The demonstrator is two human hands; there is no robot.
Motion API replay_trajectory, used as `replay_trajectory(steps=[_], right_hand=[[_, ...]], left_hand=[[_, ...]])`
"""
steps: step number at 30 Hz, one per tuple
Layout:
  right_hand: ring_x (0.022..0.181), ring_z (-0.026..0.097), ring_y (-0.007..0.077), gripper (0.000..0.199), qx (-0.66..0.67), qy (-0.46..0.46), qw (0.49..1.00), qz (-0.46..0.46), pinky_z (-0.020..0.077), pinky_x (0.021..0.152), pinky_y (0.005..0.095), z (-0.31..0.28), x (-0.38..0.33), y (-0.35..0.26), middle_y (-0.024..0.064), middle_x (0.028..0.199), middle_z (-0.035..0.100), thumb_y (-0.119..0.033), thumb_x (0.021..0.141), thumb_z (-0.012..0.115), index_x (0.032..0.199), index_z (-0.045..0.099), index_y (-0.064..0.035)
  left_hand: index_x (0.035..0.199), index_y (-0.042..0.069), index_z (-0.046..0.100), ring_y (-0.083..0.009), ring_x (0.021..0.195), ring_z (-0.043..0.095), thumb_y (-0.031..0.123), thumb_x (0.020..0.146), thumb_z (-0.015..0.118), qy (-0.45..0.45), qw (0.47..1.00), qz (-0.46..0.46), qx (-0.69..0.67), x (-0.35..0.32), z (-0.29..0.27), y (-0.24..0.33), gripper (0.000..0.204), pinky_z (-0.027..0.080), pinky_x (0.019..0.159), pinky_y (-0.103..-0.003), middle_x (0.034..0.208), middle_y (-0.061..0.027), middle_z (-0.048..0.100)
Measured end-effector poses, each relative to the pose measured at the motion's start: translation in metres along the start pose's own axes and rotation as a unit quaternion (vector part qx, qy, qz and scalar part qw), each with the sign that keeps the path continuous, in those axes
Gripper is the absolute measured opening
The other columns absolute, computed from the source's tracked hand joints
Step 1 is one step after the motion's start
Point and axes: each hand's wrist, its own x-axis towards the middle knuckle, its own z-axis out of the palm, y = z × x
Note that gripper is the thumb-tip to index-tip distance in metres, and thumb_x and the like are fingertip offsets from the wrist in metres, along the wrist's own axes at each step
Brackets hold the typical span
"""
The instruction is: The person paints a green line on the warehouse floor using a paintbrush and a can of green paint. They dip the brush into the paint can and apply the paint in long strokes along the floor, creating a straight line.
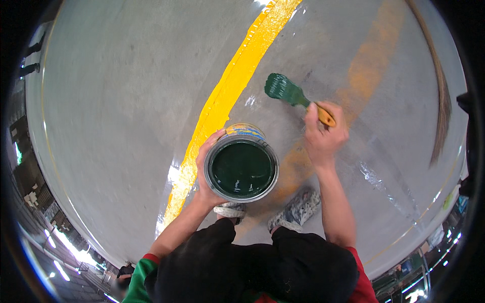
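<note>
- The right hand (325, 135), right of centre in the frame, is clenched round the orange handle of a paintbrush (295, 96).
- The brush's long axis runs from that fist up and to the left; its green-loaded bristles are the far end, over grey floor (101, 101).
- Those bristles lie just right of the wet yellow stripe (227, 91), not touching it.
- The left hand (204, 171) grasps a paint can (241, 164) of dark green paint at centre frame, below and left of the bristles, nearer them than the right fist's wrist.
- Paint-spattered shoes (295, 208) show beneath the can.
</note>
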Motion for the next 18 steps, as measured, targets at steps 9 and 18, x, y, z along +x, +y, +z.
replay_trajectory(steps=[9,18], right_hand=[[0.066,0.065,0.0146,0.012,0.062,0.007,0.996,0.068,0.0528,0.062,0.0303,0.003,0.009,-0.008,0.0090,0.080,0.069,-0.009,0.089,0.074,0.094,0.066,-0.0013],[0.069,0.066,0.0167,0.013,0.138,0.002,0.984,0.111,0.0526,0.062,0.0303,0.003,0.003,-0.001,0.0099,0.080,0.067,-0.010,0.090,0.073,0.094,0.066,-0.0006]], left_hand=[[0.150,0.007,0.028,-0.0386,0.139,0.044,0.033,0.053,0.100,-0.009,1.000,-0.012,0.003,-0.005,0.005,0.008,0.123,0.033,0.119,-0.051,0.147,-0.0242,0.044],[0.149,0.009,0.030,-0.0399,0.139,0.045,0.033,0.051,0.101,-0.019,1.000,0.013,0.005,-0.005,0.009,0.006,0.124,0.032,0.119,-0.053,0.149,-0.0249,0.043]])
